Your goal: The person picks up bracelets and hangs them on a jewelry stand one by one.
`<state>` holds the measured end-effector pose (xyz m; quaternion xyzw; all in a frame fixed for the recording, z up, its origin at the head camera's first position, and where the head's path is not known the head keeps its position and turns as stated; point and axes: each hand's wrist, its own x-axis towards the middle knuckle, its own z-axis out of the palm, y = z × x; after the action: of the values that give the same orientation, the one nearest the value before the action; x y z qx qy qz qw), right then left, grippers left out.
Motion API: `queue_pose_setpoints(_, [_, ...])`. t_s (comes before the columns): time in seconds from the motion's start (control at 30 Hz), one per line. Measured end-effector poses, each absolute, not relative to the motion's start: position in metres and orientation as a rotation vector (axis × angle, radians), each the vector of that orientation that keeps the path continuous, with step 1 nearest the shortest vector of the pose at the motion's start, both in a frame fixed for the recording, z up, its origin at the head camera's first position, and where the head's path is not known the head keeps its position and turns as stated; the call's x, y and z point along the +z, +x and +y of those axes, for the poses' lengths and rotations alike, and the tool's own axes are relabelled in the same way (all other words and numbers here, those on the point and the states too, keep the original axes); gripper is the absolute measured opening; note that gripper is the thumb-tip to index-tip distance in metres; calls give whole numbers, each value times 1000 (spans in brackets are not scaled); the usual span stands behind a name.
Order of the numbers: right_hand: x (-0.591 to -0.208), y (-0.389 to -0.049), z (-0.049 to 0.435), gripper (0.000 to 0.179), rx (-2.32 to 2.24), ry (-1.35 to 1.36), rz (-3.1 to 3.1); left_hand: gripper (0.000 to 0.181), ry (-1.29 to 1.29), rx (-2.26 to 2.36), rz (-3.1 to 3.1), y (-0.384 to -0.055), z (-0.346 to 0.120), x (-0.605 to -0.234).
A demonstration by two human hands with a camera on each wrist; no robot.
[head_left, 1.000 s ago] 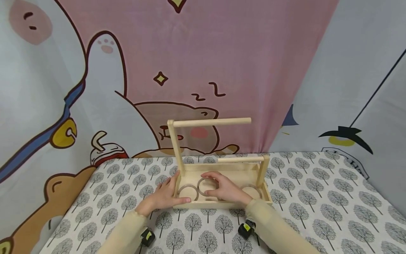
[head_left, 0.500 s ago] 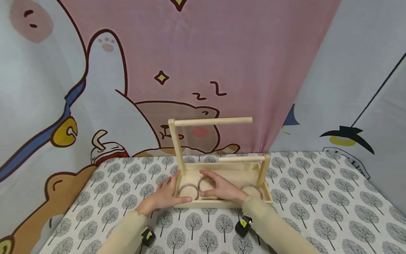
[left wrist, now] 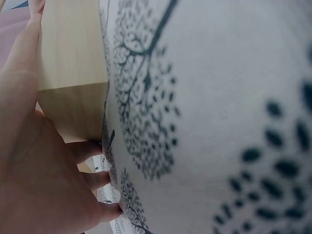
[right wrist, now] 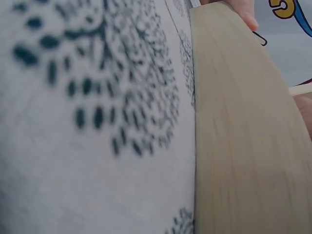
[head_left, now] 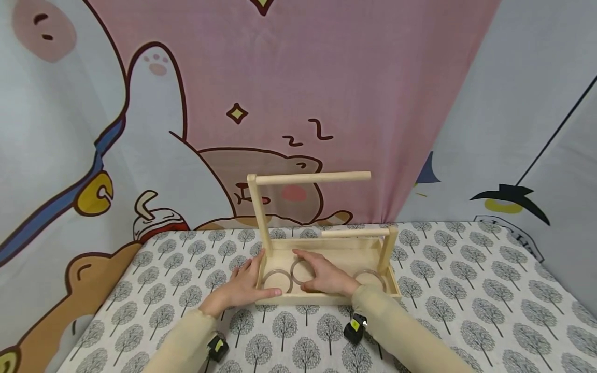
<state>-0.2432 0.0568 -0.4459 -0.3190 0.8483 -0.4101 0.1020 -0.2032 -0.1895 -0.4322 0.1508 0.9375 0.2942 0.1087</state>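
A shallow wooden tray stand (head_left: 326, 300) rests on the tablecloth, with three greyish, see-through bangles inside. My left hand (head_left: 244, 288) grips its front left corner, thumb over the front rim and fingers along the outer side; the left wrist view shows this hand (left wrist: 44, 170) around the wooden corner (left wrist: 73, 53). Inside the tray, my right hand (head_left: 328, 277) holds the middle bangle (head_left: 292, 274) between thumb and fingers, covering its right part. The left bangle (head_left: 278, 271) lies beside my left thumb, the right bangle (head_left: 370, 271) behind my right wrist. The right wrist view mostly shows the tray's front wall (right wrist: 239, 122).
A tall left post (head_left: 258, 217) carries a long wooden bar (head_left: 312, 178) over the tray. The shorter right post (head_left: 388, 251) bears a lower bar (head_left: 354, 234) pointing left. Tree-patterned cloth (head_left: 466, 311) covers the table; a cartoon curtain (head_left: 354, 103) hangs behind.
My right hand has shifted slightly left, and its thumb has moved a little along the middle bangle. My left hand and the tray stand stay in place.
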Motion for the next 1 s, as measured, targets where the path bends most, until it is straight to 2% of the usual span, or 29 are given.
queue_pose_setpoints(0.3, [-449,-246,56,86,-1387,-876,2498,115,439,856,2762,-203,-190,-432])
queue_pose_setpoints(0.6, [-446,-244,55,77,-1589,-833,2431,115,443,865,2757,-203,-190,-433])
queue_pose_setpoints(0.87, [-433,-232,54,74,-1642,-1023,2408,114,445,859,2755,-204,-189,-433])
queue_pose_setpoints(1.0, [-428,-224,51,75,-1595,-1035,2447,115,450,845,2766,-204,-190,-434])
